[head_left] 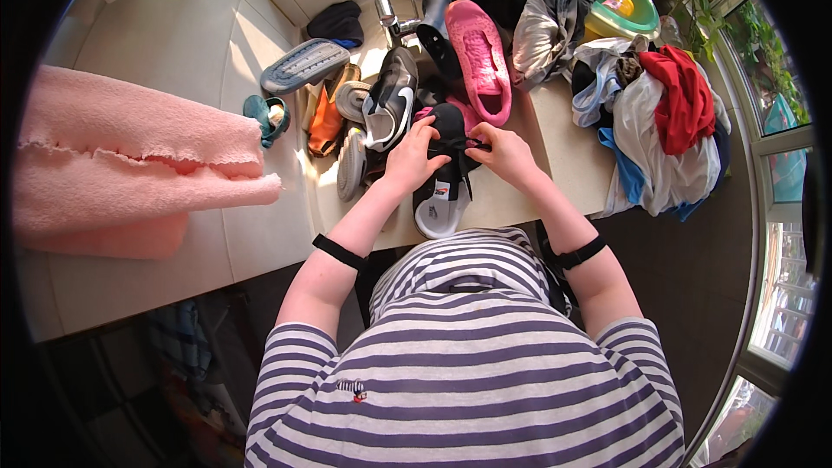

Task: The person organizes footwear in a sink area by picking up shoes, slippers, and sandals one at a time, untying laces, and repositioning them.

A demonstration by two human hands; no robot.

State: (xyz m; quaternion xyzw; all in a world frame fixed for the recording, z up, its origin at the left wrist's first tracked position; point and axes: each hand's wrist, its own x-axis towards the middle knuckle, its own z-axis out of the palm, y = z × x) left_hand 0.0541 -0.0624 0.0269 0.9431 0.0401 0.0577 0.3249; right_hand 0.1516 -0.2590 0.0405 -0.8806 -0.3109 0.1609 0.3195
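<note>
A black Nike sneaker (446, 198) lies at the sink's front edge, its open heel and pale insole towards me. My left hand (416, 155) holds it from the left, fingers by the toe and thumb over the lacing. On the other side, my right hand (506, 155) pinches the black shoelace (469, 143) between thumb and fingers. Beyond the toe lies a pink shoe (481, 62), sole down. Just left of my left hand leans a black-and-white sneaker (391, 104) with a white swoosh. Some pink material under the held sneaker is mostly hidden.
A chrome faucet (393, 19) rises behind the shoes. Left are a grey slipper (305, 65), an orange shoe (325, 120) and a pink towel (143, 162) on the tiled counter. Clothes (656, 110) are heaped right, below a green basin (640, 3). Windows (777, 273) line the right.
</note>
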